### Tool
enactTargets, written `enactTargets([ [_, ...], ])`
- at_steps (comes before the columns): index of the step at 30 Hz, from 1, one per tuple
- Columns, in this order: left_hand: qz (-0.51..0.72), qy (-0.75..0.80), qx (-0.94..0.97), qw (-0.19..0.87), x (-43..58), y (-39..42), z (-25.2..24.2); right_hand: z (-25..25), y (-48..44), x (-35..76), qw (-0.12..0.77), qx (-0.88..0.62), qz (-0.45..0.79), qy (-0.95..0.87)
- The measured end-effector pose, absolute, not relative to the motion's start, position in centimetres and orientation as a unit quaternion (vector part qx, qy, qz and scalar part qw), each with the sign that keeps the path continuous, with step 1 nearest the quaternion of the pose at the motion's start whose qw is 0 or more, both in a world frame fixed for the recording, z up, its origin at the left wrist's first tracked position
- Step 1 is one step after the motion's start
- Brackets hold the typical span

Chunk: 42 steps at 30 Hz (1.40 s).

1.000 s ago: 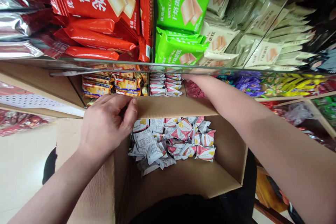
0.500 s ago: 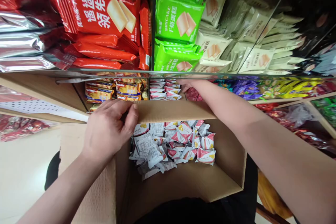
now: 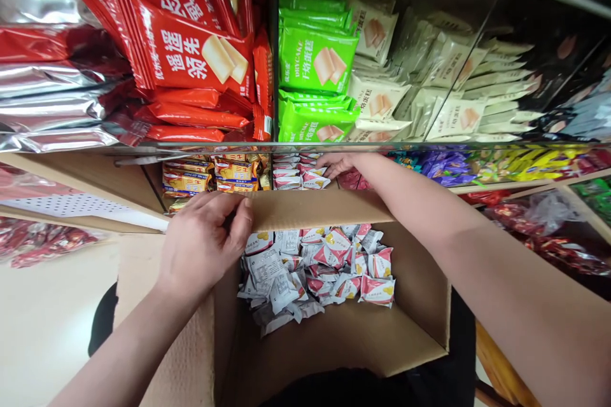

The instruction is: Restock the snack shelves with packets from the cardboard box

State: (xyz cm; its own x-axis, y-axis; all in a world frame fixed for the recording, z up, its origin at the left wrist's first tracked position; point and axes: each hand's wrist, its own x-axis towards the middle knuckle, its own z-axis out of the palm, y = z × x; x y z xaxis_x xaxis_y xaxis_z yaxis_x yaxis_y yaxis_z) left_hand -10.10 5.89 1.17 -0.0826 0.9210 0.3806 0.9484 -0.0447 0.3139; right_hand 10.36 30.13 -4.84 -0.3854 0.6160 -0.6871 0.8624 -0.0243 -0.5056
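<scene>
My left hand (image 3: 207,235) is closed over the far left rim of a cardboard box (image 3: 315,208), its thumb along the edge. Inside the box lies a loose pile of small white-and-pink wrapped snack packets (image 3: 334,248), several of them face down. Reaching over the box, my right hand (image 3: 337,164) is in the lower shelf compartment, partly hidden under the upper shelf. Its fingers are apart and rest at the stacked pink-and-white snack packets (image 3: 287,178) there. No packet shows in its grasp.
Glass edging (image 3: 305,147) on the upper shelf runs just above my right hand. Upper compartments hold red packets (image 3: 191,51), green packets (image 3: 317,57) and cream packets (image 3: 382,98). Orange packets (image 3: 236,172) stand left of the pink-and-white rows, purple ones (image 3: 446,165) to the right.
The fingers of my right hand show more, spread over the stacked packets at its left. My left hand keeps its hold on the box. The whole view has shifted slightly.
</scene>
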Motion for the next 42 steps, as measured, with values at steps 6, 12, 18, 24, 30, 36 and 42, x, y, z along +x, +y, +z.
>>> enactTargets([
  [6,-0.255,-0.689,-0.679,0.02,-10.2,6.0,1.1,-6.7,28.9,8.6,0.154,0.573,-0.506,0.626],
  [12,-0.252,-0.69,-0.678,0.023,-10.2,5.9,1.3,-6.8,28.0,7.4,0.108,0.605,-0.475,0.63],
  [18,-0.249,-0.69,-0.679,0.028,-10.2,5.9,1.3,-6.3,27.1,7.0,0.109,0.619,-0.459,0.628],
  [24,-0.252,-0.693,-0.675,0.033,-10.1,6.0,1.2,-6.8,26.1,6.3,0.104,0.638,-0.373,0.666],
  [30,-0.247,-0.695,-0.674,0.029,-10.0,6.1,1.2,-7.6,26.2,6.4,0.108,0.643,-0.331,0.682],
  [36,-0.226,-0.693,-0.684,0.016,-10.1,5.9,1.6,-8.4,26.6,6.9,0.097,0.632,-0.302,0.707],
  [42,-0.252,-0.693,-0.675,0.039,-10.0,5.9,1.3,-7.9,26.8,7.3,0.09,0.603,-0.287,0.739],
])
